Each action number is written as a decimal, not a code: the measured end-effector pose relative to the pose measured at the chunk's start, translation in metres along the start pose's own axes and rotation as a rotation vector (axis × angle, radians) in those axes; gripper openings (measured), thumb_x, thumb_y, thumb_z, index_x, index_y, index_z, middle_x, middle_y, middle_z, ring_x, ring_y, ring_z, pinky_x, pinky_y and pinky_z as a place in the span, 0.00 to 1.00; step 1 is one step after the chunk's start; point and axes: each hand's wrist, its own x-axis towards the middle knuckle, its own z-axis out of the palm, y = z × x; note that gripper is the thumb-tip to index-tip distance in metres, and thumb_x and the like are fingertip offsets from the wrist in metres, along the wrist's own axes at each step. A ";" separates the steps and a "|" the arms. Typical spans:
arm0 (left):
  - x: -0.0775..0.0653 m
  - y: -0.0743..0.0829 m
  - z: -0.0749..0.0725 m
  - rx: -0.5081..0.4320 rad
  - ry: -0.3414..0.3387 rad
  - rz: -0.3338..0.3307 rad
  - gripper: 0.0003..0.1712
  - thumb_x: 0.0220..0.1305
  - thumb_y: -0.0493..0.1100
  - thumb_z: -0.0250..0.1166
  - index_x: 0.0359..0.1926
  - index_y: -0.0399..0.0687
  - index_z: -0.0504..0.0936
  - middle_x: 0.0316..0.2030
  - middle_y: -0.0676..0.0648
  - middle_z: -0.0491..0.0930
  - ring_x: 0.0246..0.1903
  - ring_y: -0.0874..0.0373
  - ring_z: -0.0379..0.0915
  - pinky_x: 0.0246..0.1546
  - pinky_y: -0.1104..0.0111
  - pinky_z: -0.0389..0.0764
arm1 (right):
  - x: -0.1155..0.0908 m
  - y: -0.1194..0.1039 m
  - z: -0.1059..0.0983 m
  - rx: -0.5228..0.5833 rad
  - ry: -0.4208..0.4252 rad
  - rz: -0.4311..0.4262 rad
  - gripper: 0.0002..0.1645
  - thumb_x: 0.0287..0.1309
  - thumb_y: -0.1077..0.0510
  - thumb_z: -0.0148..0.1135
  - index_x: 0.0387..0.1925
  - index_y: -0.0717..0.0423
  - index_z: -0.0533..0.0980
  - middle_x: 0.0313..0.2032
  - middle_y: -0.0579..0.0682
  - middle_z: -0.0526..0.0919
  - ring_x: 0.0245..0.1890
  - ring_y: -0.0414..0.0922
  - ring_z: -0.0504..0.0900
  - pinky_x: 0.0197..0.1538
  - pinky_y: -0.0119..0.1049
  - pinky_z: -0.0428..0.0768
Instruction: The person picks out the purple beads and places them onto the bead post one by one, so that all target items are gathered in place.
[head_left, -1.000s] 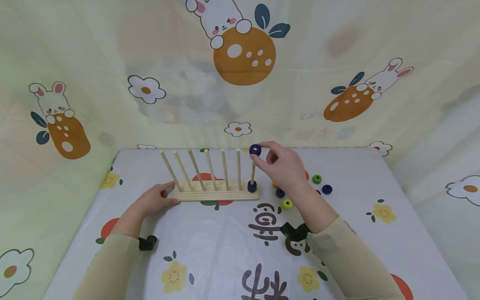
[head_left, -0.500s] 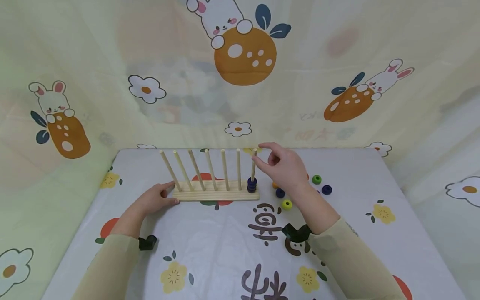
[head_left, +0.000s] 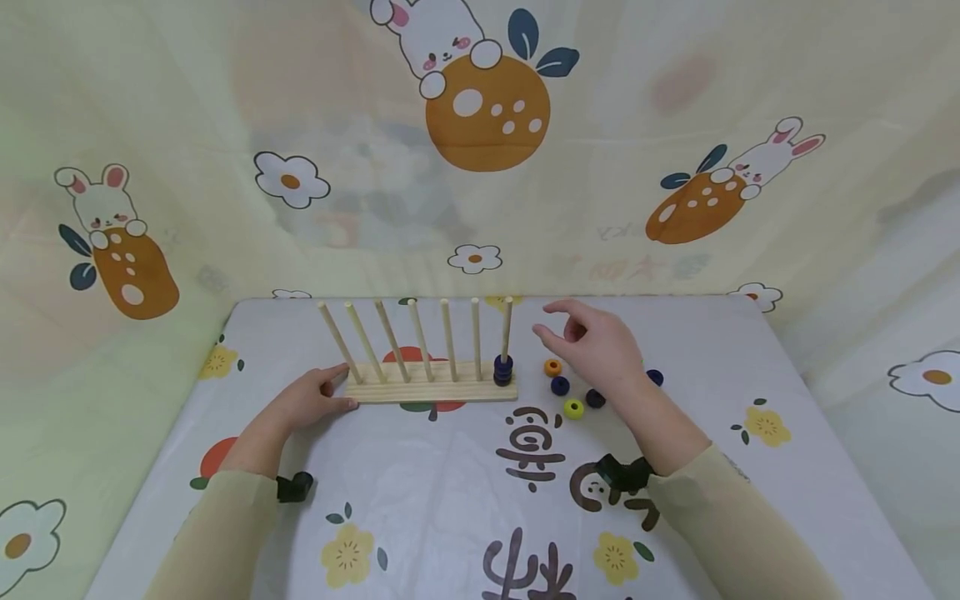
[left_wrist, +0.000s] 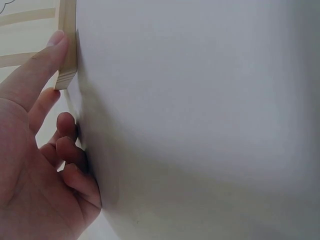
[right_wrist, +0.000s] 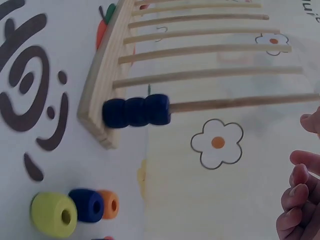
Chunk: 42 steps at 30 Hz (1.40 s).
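A wooden peg stand lies on the table, with several upright pegs in a row. Three dark blue beads are stacked at the foot of its rightmost peg. At the stand's left end, my left hand holds the base between thumb and forefinger; the left wrist view shows the thumb against the base's edge. My right hand is in the air right of the stand, thumb and forefinger apart, holding nothing. Under and beside it lie loose beads: an orange one, a yellow-green one and dark blue ones.
Another dark bead lies near the right wrist, and a blue one shows just beyond it. The forearm covers part of the bead area. A patterned tablecloth covers the table, and a printed curtain hangs behind it.
A dark blue bead left my right hand and dropped down the rightmost peg onto the stack. My right hand then moved right, over the loose beads. My left hand stayed put.
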 end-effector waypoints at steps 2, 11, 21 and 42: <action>0.001 -0.001 0.000 -0.001 0.000 0.001 0.48 0.60 0.56 0.71 0.75 0.47 0.60 0.35 0.44 0.65 0.37 0.51 0.62 0.36 0.59 0.62 | -0.003 0.005 -0.002 -0.007 -0.021 0.017 0.25 0.62 0.39 0.64 0.54 0.46 0.79 0.24 0.46 0.74 0.26 0.46 0.70 0.31 0.40 0.68; 0.003 -0.003 0.002 -0.005 -0.001 0.001 0.49 0.59 0.57 0.72 0.75 0.49 0.60 0.35 0.44 0.65 0.37 0.51 0.63 0.36 0.59 0.62 | -0.015 0.037 -0.008 -0.103 -0.087 0.067 0.27 0.62 0.38 0.63 0.57 0.47 0.79 0.34 0.51 0.80 0.35 0.50 0.73 0.37 0.42 0.70; 0.001 0.000 0.002 -0.002 0.000 -0.011 0.49 0.60 0.57 0.71 0.76 0.49 0.60 0.37 0.43 0.65 0.38 0.50 0.63 0.36 0.58 0.63 | -0.033 0.078 -0.008 -0.212 -0.171 0.052 0.26 0.61 0.39 0.65 0.52 0.52 0.80 0.21 0.46 0.71 0.23 0.46 0.68 0.27 0.39 0.63; 0.000 -0.002 0.001 -0.004 0.003 -0.021 0.49 0.59 0.56 0.72 0.76 0.49 0.60 0.37 0.43 0.65 0.39 0.49 0.63 0.37 0.58 0.63 | -0.056 0.119 0.009 -0.296 -0.312 0.129 0.29 0.59 0.41 0.67 0.57 0.51 0.79 0.20 0.44 0.73 0.24 0.45 0.70 0.27 0.38 0.66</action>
